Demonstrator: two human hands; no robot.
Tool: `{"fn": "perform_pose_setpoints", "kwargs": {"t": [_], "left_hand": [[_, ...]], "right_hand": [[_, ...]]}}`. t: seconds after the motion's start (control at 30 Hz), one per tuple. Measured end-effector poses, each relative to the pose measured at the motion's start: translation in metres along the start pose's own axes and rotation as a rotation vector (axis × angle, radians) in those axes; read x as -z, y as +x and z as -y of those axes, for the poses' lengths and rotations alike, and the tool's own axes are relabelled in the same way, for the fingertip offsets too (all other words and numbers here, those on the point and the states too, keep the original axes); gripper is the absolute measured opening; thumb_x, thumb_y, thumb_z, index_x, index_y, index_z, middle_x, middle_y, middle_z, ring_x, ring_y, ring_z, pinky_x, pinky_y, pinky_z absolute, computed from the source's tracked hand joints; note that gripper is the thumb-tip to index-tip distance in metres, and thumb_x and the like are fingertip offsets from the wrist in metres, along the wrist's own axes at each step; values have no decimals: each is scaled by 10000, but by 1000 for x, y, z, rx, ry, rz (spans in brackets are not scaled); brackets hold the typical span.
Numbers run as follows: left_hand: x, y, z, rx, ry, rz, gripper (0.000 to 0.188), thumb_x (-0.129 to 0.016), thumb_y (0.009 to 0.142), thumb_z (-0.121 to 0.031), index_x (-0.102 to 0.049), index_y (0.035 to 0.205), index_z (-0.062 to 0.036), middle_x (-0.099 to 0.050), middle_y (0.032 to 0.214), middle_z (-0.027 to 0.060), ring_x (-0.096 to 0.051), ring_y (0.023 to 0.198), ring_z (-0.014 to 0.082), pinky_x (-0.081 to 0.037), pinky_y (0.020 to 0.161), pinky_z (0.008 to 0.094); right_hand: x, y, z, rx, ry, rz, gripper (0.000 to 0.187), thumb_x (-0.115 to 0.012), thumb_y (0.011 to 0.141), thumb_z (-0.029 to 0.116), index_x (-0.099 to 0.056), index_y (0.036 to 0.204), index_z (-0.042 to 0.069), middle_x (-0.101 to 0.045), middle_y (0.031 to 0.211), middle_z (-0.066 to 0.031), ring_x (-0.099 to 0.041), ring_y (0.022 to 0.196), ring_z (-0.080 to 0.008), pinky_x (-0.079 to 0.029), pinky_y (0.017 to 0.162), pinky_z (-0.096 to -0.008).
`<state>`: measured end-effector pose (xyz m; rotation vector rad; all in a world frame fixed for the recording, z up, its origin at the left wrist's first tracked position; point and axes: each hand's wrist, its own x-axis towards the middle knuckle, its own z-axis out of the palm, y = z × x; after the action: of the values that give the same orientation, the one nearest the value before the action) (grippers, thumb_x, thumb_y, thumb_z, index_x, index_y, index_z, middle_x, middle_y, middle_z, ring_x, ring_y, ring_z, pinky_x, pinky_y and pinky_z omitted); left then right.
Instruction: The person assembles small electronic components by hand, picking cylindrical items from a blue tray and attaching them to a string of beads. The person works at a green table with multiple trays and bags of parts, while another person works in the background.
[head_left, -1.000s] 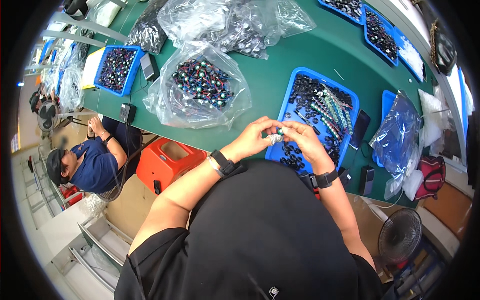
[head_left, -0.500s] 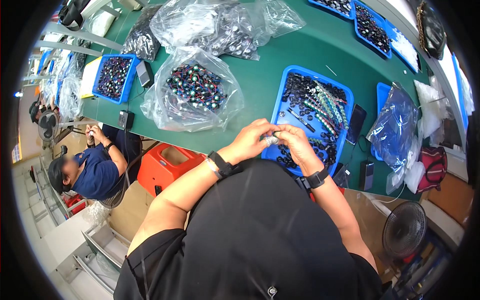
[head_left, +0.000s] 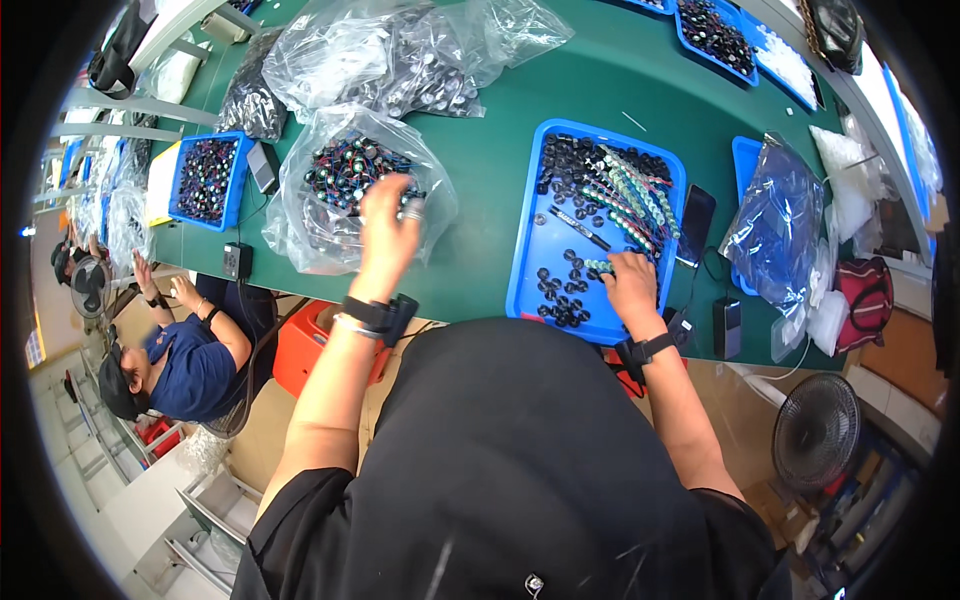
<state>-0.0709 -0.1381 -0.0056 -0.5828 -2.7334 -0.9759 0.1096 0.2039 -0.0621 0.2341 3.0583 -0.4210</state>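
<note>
My left hand (head_left: 388, 238) is over the near right side of a clear plastic bag (head_left: 432, 225), its fingers stretched forward, apart and slightly blurred. Silvery wrapping shows on one finger. Inside the bag lies a heap of small round parts with red and blue wires (head_left: 345, 170). My right hand (head_left: 633, 287) is down in a blue tray (head_left: 522, 245), fingers curled beside the end of a strip of green round pieces (head_left: 598, 266). What its fingertips pinch is hidden. Loose black round parts (head_left: 565, 300) and a black marker-like pen (head_left: 582, 229) lie in the tray, beside several green strips (head_left: 645, 195).
Another blue tray of wired parts (head_left: 207, 178) stands at the left, near a seated co-worker (head_left: 200, 355). Large bags of parts (head_left: 400, 60) lie at the back. Right of my tray are a phone (head_left: 696, 222), a dark device (head_left: 728, 328) and a plastic-covered blue tray (head_left: 745, 160).
My hands were together over the tray's near left edge. The left hand has moved left to the bag, and the right has lowered among the parts in the tray.
</note>
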Motion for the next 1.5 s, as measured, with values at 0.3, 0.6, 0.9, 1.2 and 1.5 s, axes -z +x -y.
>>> {"fn": "perform_pose_setpoints", "kwargs": {"t": [0.3, 0.6, 0.9, 1.2, 1.5], "left_hand": [[-98, -29, -82, -259, -76, 429, 318, -602, 747, -39, -596, 1065, -13, -592, 1105, 121, -518, 1039, 291, -420, 894, 387], [-147, -4, -82, -498, 431, 603, 225, -518, 785, -103, -619, 984, -71, -603, 948, 48, -482, 1037, 242, -366, 905, 365], [-121, -8, -114, 197, -497, 878, 294, -587, 813, -20, -581, 1105, 13, -653, 925, 95, -634, 846, 188, -506, 753, 328], [-89, -10, -128, 572, -1064, 894, 251, -584, 892, -58, -558, 1126, 29, -641, 955, 76, -613, 864, 126, -510, 793, 262], [-74, -9, -133, 614, -1116, 826, 332, -608, 862, -34, -543, 1180, 35, -616, 1031, 84, -593, 923, 129, -486, 829, 266]], "right_hand": [[-5, 10, 8, -8, 293, -24, 170, -577, 809, 35, -520, 967, 59, -589, 835, -130, -560, 847, -329, -436, 756, -413], [37, 8, 34, -361, 884, 202, 355, -533, 925, 267, -483, 1218, 72, -574, 825, -64, -551, 715, -153, -449, 650, -315], [39, 14, 27, -501, 1459, 316, 354, -477, 965, 317, -584, 1192, 68, -561, 866, 10, -473, 712, -61, -416, 638, -217], [48, 23, 43, -405, 1579, 357, 198, -616, 892, 188, -574, 1041, 64, -594, 824, 0, -542, 612, -65, -424, 540, -179], [60, 25, 46, -363, 1457, 302, 178, -574, 915, 187, -599, 1023, 48, -572, 785, 28, -517, 664, -42, -372, 570, -188]]}}
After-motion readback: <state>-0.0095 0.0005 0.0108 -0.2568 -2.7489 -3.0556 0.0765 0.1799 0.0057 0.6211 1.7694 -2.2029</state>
